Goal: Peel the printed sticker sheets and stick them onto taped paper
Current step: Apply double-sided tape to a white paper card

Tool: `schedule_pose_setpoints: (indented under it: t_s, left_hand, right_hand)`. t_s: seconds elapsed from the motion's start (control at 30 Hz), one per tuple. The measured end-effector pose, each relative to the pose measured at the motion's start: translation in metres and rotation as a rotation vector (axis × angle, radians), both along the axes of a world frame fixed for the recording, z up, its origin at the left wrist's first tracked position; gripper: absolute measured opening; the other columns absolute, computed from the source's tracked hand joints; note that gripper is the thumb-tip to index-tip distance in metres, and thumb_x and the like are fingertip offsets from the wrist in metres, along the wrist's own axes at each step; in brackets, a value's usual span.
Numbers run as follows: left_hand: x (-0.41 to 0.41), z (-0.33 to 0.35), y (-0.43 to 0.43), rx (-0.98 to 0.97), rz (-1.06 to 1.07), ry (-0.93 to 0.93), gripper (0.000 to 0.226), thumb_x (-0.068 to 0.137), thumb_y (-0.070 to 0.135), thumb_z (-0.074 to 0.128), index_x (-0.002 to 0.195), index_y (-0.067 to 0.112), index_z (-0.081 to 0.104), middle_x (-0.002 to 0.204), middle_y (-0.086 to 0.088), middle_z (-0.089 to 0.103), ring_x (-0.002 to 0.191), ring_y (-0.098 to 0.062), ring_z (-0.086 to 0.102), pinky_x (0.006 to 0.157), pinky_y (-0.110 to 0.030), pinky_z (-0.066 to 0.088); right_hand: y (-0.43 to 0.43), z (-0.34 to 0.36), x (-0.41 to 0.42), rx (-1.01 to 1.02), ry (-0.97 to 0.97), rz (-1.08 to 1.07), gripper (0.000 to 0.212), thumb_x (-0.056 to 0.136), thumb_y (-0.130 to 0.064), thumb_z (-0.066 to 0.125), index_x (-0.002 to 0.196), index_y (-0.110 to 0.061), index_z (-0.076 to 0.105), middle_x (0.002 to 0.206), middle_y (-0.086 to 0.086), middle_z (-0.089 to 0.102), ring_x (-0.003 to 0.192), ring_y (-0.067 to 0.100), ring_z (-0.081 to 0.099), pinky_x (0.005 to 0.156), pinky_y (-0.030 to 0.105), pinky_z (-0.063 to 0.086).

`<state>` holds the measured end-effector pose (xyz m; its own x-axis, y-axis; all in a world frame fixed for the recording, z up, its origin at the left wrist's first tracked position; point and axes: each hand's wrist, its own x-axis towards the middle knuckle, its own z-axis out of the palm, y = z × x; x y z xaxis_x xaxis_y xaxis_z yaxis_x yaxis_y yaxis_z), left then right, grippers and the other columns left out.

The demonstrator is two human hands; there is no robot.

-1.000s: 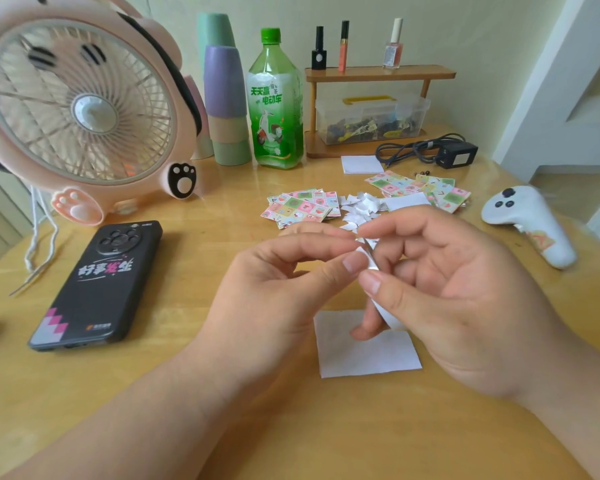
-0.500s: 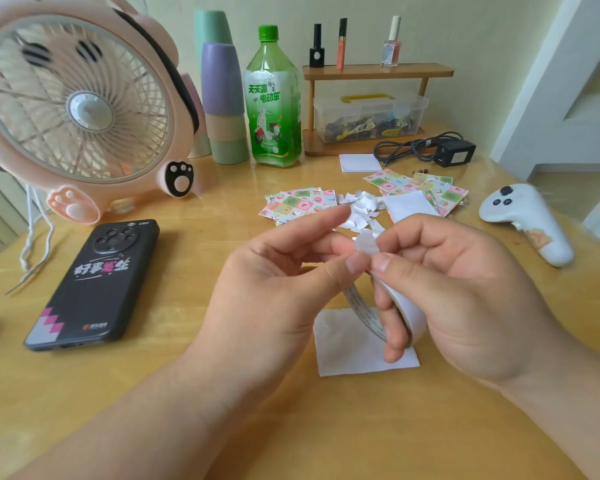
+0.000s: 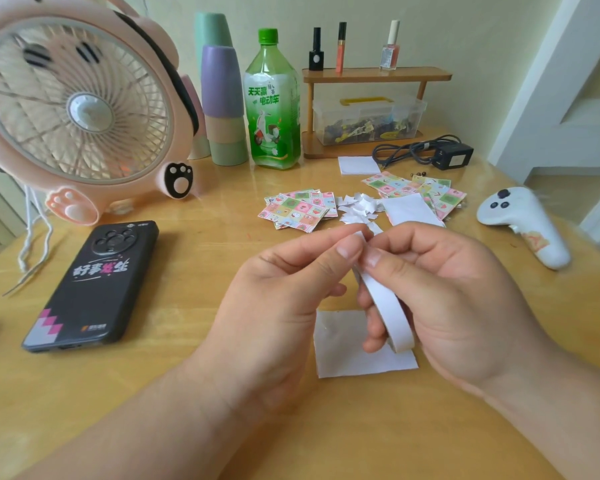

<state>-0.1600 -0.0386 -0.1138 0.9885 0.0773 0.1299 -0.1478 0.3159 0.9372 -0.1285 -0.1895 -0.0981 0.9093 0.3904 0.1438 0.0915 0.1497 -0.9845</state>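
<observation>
Tape roll [image 3: 388,313]: right hand [image 3: 447,299] is gripping it over the paper [image 3: 347,358], left hand [image 3: 284,299] is pinching its loose end, sticker sheets [image 3: 298,209] are lying behind; crooked pulling is probably risking a tear.

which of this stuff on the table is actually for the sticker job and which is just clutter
For the job: tape roll, held by left hand and right hand; white paper; sticker sheets; paper scraps.
Lying about: fan; phone; green bottle; stacked cups; controller; charger.
</observation>
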Motion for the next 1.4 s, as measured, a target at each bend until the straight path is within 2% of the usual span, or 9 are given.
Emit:
schedule_pose_setpoints:
  t_s: [0.3, 0.47, 0.57, 0.77, 0.87, 1.03, 1.2, 1.3, 1.4]
  left_hand:
    - [-0.001, 0.002, -0.005, -0.067, 0.028, 0.019, 0.014, 0.082, 0.024, 0.076, 0.092, 0.017, 0.081, 0.084, -0.009, 0.067, 0.066, -0.021, 0.056, 0.081, -0.040, 0.041]
    - [-0.005, 0.011, -0.012, -0.189, 0.019, 0.011, 0.013, 0.079, 0.015, 0.069, 0.083, 0.007, 0.079, 0.063, -0.013, 0.054, 0.043, -0.021, 0.050, 0.043, -0.025, 0.046]
    - [-0.003, 0.009, -0.012, -0.167, 0.042, 0.009, 0.020, 0.078, 0.015, 0.071, 0.091, 0.000, 0.075, 0.055, -0.010, 0.050, 0.043, -0.024, 0.048, 0.045, -0.028, 0.045]
    - [0.000, 0.006, -0.014, -0.145, 0.143, -0.004, 0.008, 0.075, 0.011, 0.076, 0.079, 0.004, 0.076, 0.061, -0.012, 0.058, 0.051, -0.020, 0.054, 0.055, -0.028, 0.048]
    - [0.005, 0.004, -0.016, -0.137, 0.194, 0.026, 0.006, 0.080, 0.007, 0.080, 0.082, 0.004, 0.075, 0.071, -0.011, 0.068, 0.066, -0.022, 0.062, 0.065, -0.032, 0.051]
    - [0.008, 0.006, -0.017, -0.196, 0.228, 0.130, 0.009, 0.087, 0.003, 0.073, 0.091, -0.004, 0.073, 0.078, -0.017, 0.071, 0.076, -0.029, 0.068, 0.073, -0.034, 0.058]
    - [0.008, 0.008, -0.014, -0.251, 0.196, 0.190, 0.011, 0.087, 0.005, 0.072, 0.093, -0.003, 0.074, 0.074, -0.015, 0.068, 0.066, -0.022, 0.064, 0.066, -0.028, 0.055]
    - [0.015, 0.009, -0.006, -0.273, 0.267, 0.255, 0.008, 0.087, 0.006, 0.074, 0.093, 0.002, 0.075, 0.075, -0.008, 0.071, 0.064, -0.015, 0.060, 0.072, -0.030, 0.051]
    - [0.023, 0.007, 0.011, -0.263, 0.353, 0.287, 0.002, 0.085, 0.007, 0.076, 0.087, 0.007, 0.075, 0.072, -0.001, 0.072, 0.053, -0.006, 0.054, 0.062, -0.023, 0.050]
  right_hand:
    - [0.004, -0.002, -0.002, 0.051, 0.037, -0.018, 0.020, 0.079, -0.020, 0.070, 0.089, -0.003, 0.068, 0.062, 0.015, 0.064, 0.044, 0.027, 0.055, 0.044, 0.035, 0.051]
    - [0.009, -0.001, -0.005, 0.049, 0.083, -0.060, 0.029, 0.077, -0.020, 0.077, 0.093, 0.001, 0.067, 0.064, 0.017, 0.064, 0.043, 0.026, 0.055, 0.044, 0.033, 0.050]
    - [0.009, -0.001, -0.006, 0.013, 0.041, -0.095, 0.013, 0.089, -0.011, 0.069, 0.090, 0.002, 0.069, 0.064, 0.018, 0.066, 0.041, 0.026, 0.055, 0.042, 0.031, 0.048]
    - [0.011, 0.002, -0.010, -0.094, -0.078, -0.179, 0.017, 0.089, -0.014, 0.073, 0.073, -0.009, 0.072, 0.059, 0.014, 0.069, 0.041, 0.026, 0.062, 0.042, 0.032, 0.051]
    - [0.014, 0.000, -0.010, -0.145, -0.185, -0.273, 0.019, 0.087, -0.011, 0.074, 0.069, -0.010, 0.071, 0.054, 0.011, 0.067, 0.039, 0.022, 0.062, 0.039, 0.028, 0.050]
    - [0.016, -0.013, -0.003, -0.338, -0.592, -0.399, 0.017, 0.084, -0.015, 0.071, 0.068, -0.014, 0.067, 0.048, 0.006, 0.055, 0.042, 0.029, 0.056, 0.042, 0.041, 0.049]
    - [0.014, -0.011, 0.003, -0.466, -0.821, -0.397, 0.016, 0.083, -0.011, 0.069, 0.067, -0.015, 0.068, 0.050, 0.000, 0.053, 0.046, 0.021, 0.051, 0.045, 0.035, 0.044]
    - [0.012, -0.009, -0.003, -0.497, -0.959, -0.355, 0.015, 0.082, -0.007, 0.069, 0.068, -0.012, 0.067, 0.052, 0.001, 0.052, 0.049, 0.020, 0.050, 0.049, 0.035, 0.043]
    - [0.004, -0.002, -0.003, -0.523, -1.000, -0.357, 0.013, 0.080, -0.006, 0.070, 0.069, -0.013, 0.068, 0.052, 0.002, 0.052, 0.049, 0.020, 0.050, 0.050, 0.033, 0.043]
